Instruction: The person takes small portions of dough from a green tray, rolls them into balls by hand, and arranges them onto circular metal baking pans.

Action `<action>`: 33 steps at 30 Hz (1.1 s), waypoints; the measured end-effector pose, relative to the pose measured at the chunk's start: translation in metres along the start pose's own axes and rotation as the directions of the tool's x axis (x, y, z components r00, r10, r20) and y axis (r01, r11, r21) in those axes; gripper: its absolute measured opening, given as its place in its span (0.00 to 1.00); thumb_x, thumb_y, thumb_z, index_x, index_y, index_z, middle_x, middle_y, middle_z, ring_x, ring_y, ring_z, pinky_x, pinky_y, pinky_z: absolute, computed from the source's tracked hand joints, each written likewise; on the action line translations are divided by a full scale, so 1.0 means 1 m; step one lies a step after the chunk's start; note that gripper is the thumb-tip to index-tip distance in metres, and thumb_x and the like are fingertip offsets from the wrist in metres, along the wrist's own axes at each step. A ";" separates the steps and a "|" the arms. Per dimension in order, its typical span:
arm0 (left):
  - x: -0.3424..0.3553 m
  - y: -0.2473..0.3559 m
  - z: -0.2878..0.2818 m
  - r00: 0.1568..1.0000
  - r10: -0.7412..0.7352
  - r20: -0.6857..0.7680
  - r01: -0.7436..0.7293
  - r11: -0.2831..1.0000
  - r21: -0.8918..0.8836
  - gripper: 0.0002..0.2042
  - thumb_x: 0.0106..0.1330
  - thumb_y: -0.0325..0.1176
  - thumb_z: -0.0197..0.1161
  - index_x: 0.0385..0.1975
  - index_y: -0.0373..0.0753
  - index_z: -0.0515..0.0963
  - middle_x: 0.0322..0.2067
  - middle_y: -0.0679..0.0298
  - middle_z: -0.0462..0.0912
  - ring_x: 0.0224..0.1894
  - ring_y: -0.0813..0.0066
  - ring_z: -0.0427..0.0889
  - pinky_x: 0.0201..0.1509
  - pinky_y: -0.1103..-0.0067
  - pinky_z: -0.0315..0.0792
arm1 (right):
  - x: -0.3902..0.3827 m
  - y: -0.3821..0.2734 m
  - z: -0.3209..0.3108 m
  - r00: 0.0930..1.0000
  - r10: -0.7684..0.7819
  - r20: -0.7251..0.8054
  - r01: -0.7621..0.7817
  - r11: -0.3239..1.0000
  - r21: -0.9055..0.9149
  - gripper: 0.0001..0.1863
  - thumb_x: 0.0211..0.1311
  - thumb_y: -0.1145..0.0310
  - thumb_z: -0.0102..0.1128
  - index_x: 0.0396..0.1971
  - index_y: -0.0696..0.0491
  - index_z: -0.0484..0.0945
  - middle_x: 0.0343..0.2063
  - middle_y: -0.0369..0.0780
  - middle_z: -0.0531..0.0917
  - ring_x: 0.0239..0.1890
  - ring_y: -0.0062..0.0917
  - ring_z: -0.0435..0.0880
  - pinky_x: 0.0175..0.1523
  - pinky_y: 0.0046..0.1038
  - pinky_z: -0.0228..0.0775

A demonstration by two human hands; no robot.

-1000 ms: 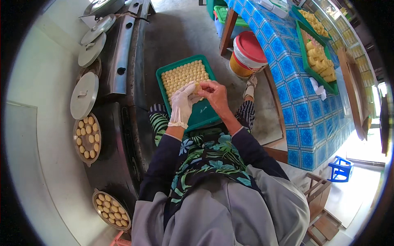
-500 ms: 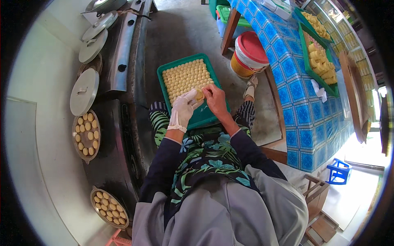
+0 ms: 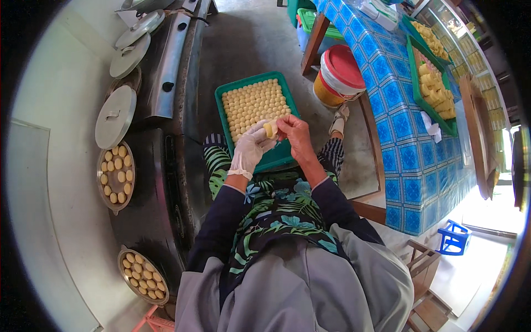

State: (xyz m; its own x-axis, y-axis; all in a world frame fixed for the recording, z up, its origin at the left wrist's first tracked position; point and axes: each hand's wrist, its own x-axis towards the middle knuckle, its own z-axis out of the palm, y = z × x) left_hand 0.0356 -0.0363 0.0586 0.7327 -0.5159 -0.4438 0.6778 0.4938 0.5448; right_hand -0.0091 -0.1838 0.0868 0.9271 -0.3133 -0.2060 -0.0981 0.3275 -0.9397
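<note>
In a white glove, my left hand (image 3: 250, 148) holds a small pale-yellow piece of dough (image 3: 269, 130) at its fingertips. My bare right hand (image 3: 298, 138) is closed, thumb and fingers pinched right beside that dough; what lies between them is too small to tell. Both hands hover over the near part of a green tray (image 3: 220, 115). Rows of small round dough balls (image 3: 257, 102) fill most of the tray, and its near end shows bare green under my hands. The tray rests by my lap, between my knees.
To the left, round pans (image 3: 130, 200) of dough rounds sit on a dark stove (image 3: 149, 182), with metal lids (image 3: 115, 119) farther along. A red-lidded bucket (image 3: 340, 72) stands right of the tray. Beyond it, a blue-clothed table (image 3: 398, 144) carries green trays (image 3: 451, 124) of yellow pieces.
The dough in my left hand now shows more plainly at the fingertips. My right hand has shifted slightly right, its fingers still close to the dough. The view has tilted a little.
</note>
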 end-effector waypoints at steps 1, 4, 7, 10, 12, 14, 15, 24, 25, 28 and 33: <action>0.000 0.000 0.000 0.998 -0.033 0.048 0.035 0.998 -0.044 0.16 0.67 0.32 0.58 0.52 0.36 0.71 0.50 0.55 0.77 0.50 0.60 0.80 0.52 0.66 0.78 | 0.001 0.001 0.001 1.000 0.001 0.005 -0.001 1.000 -0.002 0.07 0.62 0.69 0.60 0.29 0.57 0.80 0.22 0.32 0.79 0.21 0.13 0.73 0.25 0.19 0.64; -0.008 0.004 0.014 0.995 -0.092 0.033 0.095 0.988 -0.118 0.17 0.68 0.34 0.57 0.54 0.35 0.71 0.51 0.56 0.77 0.51 0.60 0.79 0.52 0.66 0.78 | 0.003 0.003 -0.005 0.999 0.003 0.049 -0.003 1.000 -0.007 0.06 0.62 0.69 0.60 0.30 0.56 0.79 0.22 0.33 0.80 0.20 0.14 0.74 0.25 0.19 0.65; -0.008 0.001 0.001 0.997 -0.065 -0.036 0.061 0.993 -0.104 0.19 0.69 0.36 0.55 0.56 0.34 0.69 0.52 0.55 0.77 0.52 0.61 0.79 0.51 0.67 0.78 | 0.004 0.001 -0.003 0.990 0.104 0.090 -0.112 0.990 0.091 0.07 0.63 0.68 0.59 0.30 0.56 0.78 0.23 0.34 0.81 0.21 0.17 0.76 0.25 0.20 0.66; -0.008 -0.001 -0.012 0.999 -0.039 0.025 0.041 0.996 -0.074 0.19 0.70 0.36 0.54 0.57 0.34 0.69 0.52 0.54 0.76 0.52 0.62 0.79 0.52 0.67 0.79 | 0.009 0.004 -0.009 0.972 0.197 0.129 -0.218 0.961 0.172 0.07 0.64 0.67 0.59 0.33 0.55 0.77 0.23 0.35 0.81 0.21 0.20 0.78 0.25 0.22 0.67; -0.008 0.000 -0.010 0.995 -0.055 0.087 0.063 0.994 -0.090 0.19 0.70 0.36 0.54 0.57 0.33 0.69 0.53 0.54 0.76 0.52 0.63 0.79 0.52 0.67 0.79 | 0.013 0.008 -0.018 0.963 0.236 0.129 -0.263 0.925 0.274 0.07 0.63 0.66 0.59 0.36 0.54 0.77 0.25 0.35 0.82 0.23 0.23 0.79 0.26 0.24 0.68; -0.014 0.001 -0.012 0.974 -0.073 0.213 0.127 0.960 -0.248 0.18 0.69 0.33 0.55 0.56 0.32 0.70 0.52 0.55 0.76 0.52 0.63 0.79 0.50 0.69 0.80 | 0.015 0.012 -0.022 0.959 0.249 0.132 -0.279 0.906 0.317 0.08 0.63 0.66 0.59 0.37 0.53 0.76 0.27 0.36 0.82 0.24 0.23 0.80 0.26 0.25 0.68; -0.013 -0.001 -0.018 0.975 -0.074 0.209 0.127 0.959 -0.252 0.18 0.69 0.33 0.55 0.56 0.32 0.70 0.52 0.55 0.76 0.52 0.63 0.79 0.50 0.69 0.80 | 0.015 0.014 -0.022 0.954 0.262 0.142 -0.297 0.884 0.361 0.08 0.63 0.65 0.60 0.38 0.53 0.76 0.28 0.36 0.82 0.26 0.23 0.80 0.26 0.25 0.68; -0.010 -0.007 -0.045 0.984 -0.100 0.149 0.121 0.983 -0.139 0.17 0.67 0.25 0.56 0.55 0.30 0.69 0.51 0.50 0.76 0.51 0.56 0.80 0.44 0.77 0.84 | 0.023 0.028 -0.033 0.928 0.338 0.160 -0.373 0.846 0.381 0.08 0.62 0.64 0.60 0.39 0.48 0.75 0.31 0.35 0.82 0.31 0.25 0.81 0.30 0.31 0.70; -0.012 -0.005 -0.048 0.978 -0.099 0.183 0.126 0.982 -0.143 0.17 0.67 0.26 0.56 0.55 0.30 0.69 0.50 0.48 0.76 0.51 0.54 0.80 0.43 0.77 0.84 | 0.025 0.029 -0.034 0.926 0.345 0.156 -0.378 0.845 0.378 0.08 0.62 0.64 0.60 0.39 0.48 0.75 0.31 0.35 0.82 0.31 0.25 0.81 0.30 0.31 0.70; -0.023 0.000 -0.057 0.960 -0.115 0.255 0.146 0.983 -0.107 0.17 0.68 0.26 0.55 0.55 0.30 0.69 0.49 0.47 0.77 0.51 0.52 0.80 0.43 0.80 0.84 | 0.024 0.032 -0.037 0.918 0.344 0.195 -0.394 0.842 0.369 0.08 0.62 0.64 0.60 0.39 0.48 0.75 0.32 0.35 0.82 0.32 0.25 0.81 0.30 0.30 0.69; -0.031 0.004 -0.079 0.910 -0.068 0.408 0.152 0.972 -0.177 0.16 0.71 0.32 0.53 0.54 0.30 0.71 0.47 0.48 0.78 0.44 0.60 0.83 0.38 0.83 0.82 | 0.019 0.031 -0.016 0.914 0.355 0.197 -0.406 0.787 0.464 0.09 0.61 0.63 0.60 0.38 0.48 0.77 0.33 0.37 0.82 0.35 0.27 0.82 0.33 0.32 0.70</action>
State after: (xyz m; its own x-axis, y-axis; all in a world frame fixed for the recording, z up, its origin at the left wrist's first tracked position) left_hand 0.0207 0.0370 0.0177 0.5954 -0.7890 -0.1512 0.7816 0.5254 0.3363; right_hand -0.0007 -0.1937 0.0495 0.8836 0.0058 -0.4682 -0.2856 0.7990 -0.5291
